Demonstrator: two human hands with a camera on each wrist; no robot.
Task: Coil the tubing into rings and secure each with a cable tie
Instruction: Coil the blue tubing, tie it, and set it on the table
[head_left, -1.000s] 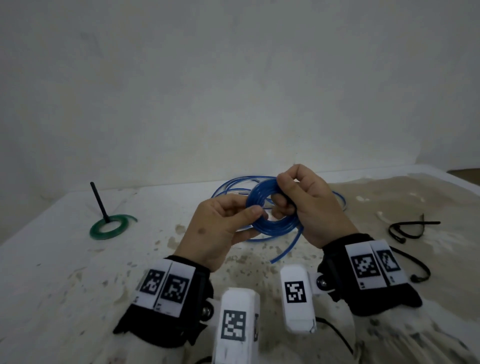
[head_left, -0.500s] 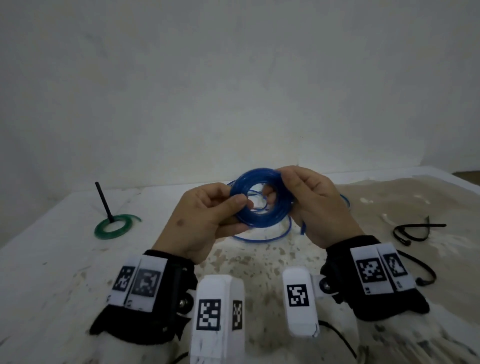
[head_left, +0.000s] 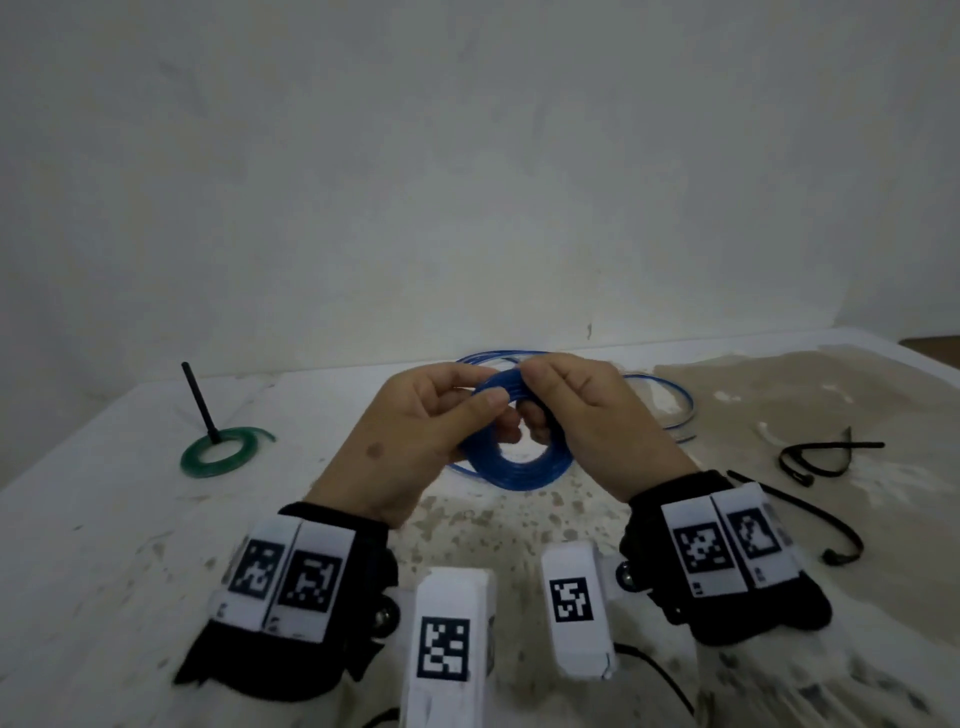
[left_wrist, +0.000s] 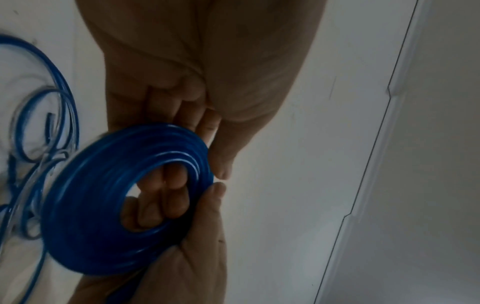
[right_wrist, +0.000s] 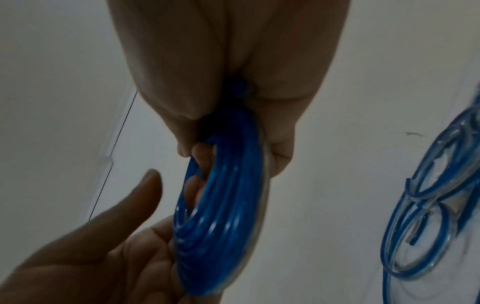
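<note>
Both of my hands are on the blue tubing coil (head_left: 511, 467), held up just above the tabletop (head_left: 104, 519). My left hand (head_left: 410, 441) has its grip grasping the coil's left side, thumb across the front of the strands and fingers behind. My right hand (head_left: 587, 415) pinches the top and right side of the same ring, with fingertips (left_wrist: 166, 197) poking through the centre hole in the left wrist view. Loose blue tubing (head_left: 670, 405) trails from the coil and lies in wide loops on the tabletop behind my hands. Well off to the left lies a green ring (head_left: 218, 452) with a black cable tie (head_left: 200, 402) sticking up from it. More black cable ties (head_left: 826, 457) lie to the right.
</note>
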